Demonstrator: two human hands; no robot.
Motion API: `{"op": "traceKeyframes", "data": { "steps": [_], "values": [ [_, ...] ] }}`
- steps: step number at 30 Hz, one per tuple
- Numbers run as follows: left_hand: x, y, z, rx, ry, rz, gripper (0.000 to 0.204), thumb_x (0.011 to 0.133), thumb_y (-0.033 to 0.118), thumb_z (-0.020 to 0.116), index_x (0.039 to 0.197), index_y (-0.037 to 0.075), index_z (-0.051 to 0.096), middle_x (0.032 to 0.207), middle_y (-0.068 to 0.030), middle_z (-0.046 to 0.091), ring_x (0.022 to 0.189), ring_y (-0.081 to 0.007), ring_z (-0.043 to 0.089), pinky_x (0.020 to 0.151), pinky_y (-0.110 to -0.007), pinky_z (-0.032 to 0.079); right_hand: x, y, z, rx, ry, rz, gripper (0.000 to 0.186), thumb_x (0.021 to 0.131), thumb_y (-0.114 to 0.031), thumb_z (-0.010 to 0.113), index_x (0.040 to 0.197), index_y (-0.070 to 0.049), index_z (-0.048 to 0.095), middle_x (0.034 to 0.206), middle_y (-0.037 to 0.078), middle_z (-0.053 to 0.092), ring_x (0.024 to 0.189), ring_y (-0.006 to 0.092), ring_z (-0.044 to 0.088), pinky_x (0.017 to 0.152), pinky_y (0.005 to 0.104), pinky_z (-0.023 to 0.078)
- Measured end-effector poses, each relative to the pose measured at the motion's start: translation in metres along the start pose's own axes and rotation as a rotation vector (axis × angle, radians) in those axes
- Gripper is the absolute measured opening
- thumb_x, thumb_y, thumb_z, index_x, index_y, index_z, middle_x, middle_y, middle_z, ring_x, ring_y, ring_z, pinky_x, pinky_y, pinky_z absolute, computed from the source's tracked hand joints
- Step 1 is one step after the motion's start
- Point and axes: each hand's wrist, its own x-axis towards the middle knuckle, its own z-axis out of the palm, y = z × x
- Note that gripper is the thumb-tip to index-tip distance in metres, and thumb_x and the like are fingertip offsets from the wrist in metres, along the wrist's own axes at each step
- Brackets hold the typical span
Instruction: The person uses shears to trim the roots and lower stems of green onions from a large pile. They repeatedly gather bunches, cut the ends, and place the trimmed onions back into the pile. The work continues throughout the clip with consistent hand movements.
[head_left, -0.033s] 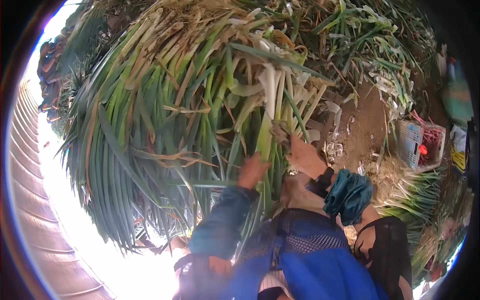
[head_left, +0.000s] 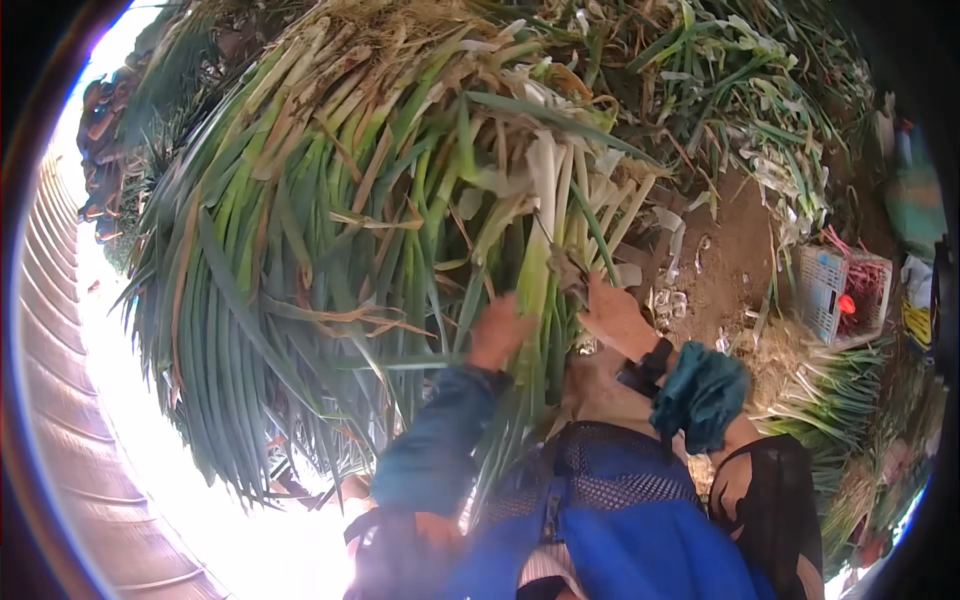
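A large heap of green onions (head_left: 330,200) lies in front of me, roots at the far side and long green leaves trailing toward the near left. Pale stalks (head_left: 543,180) stand out at the heap's right edge, between my two hands. My left hand (head_left: 498,332) is at the left side of these stalks, its fingers smeared by motion. To their right, my right hand (head_left: 615,318) is closed. A thin grey-brown thing (head_left: 568,268) juts from its fingers against the stalks; what it is I cannot make out.
Loose leaves and peelings (head_left: 720,90) litter the far right. A light plastic crate (head_left: 822,290) with red strands inside stands on the right, a bundle of trimmed green onions (head_left: 825,395) nearer me. Ribbed pale sheeting (head_left: 70,380) borders the left.
My left hand has shifted slightly up and left, and looks more blurred. The grey-brown thing in my right hand has tilted a little; that hand has barely moved.
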Motion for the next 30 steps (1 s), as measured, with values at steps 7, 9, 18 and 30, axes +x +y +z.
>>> {"op": "traceKeyframes", "data": {
  "steps": [7, 9, 18, 30],
  "values": [
    [0.079, -0.036, -0.099, 0.408, 0.749, -0.118, 0.036, 0.077, 0.015, 0.067, 0.105, -0.002, 0.053, 0.107, -0.0197, 0.052, 0.103, -0.0398, 0.051, 0.085, -0.049, 0.045, -0.016, 0.009, 0.022, -0.030, -0.124, -0.117, 0.065, 0.076, -0.019, 0.069, 0.120, 0.013, 0.035, 0.075, 0.027, 0.058, 0.072, 0.0433, 0.062, 0.061, 0.0479, 0.050],
    [0.080, -0.040, -0.094, 0.514, 0.735, -0.163, 0.036, 0.076, 0.013, 0.068, 0.106, 0.000, 0.052, 0.109, -0.0192, 0.050, 0.104, -0.0403, 0.049, 0.087, -0.050, 0.044, -0.018, 0.007, 0.027, -0.013, -0.052, -0.155, 0.069, 0.076, -0.019, 0.070, 0.124, 0.015, 0.033, 0.076, 0.024, 0.058, 0.069, 0.0406, 0.061, 0.059, 0.0459, 0.050],
    [0.029, -0.055, -0.083, -0.326, 0.447, -0.053, 0.043, 0.071, -0.003, 0.056, 0.113, -0.002, 0.058, 0.107, -0.0180, 0.062, 0.097, -0.0278, 0.062, 0.081, -0.035, 0.050, -0.028, -0.036, 0.009, 0.033, 0.053, -0.427, 0.074, 0.079, -0.019, 0.069, 0.131, 0.015, 0.029, 0.092, 0.023, 0.057, 0.078, 0.0374, 0.060, 0.063, 0.0415, 0.051],
    [-0.018, -0.088, -0.035, -1.350, -0.060, -0.090, 0.050, 0.068, -0.004, 0.042, 0.116, -0.004, 0.057, 0.098, -0.0114, 0.065, 0.080, -0.0222, 0.065, 0.075, -0.035, 0.057, -0.058, -0.047, 0.017, 0.131, -0.191, -0.327, 0.048, 0.080, -0.017, 0.065, 0.110, 0.008, 0.037, 0.079, 0.027, 0.058, 0.070, 0.0448, 0.061, 0.062, 0.0507, 0.049]
  ]
}}
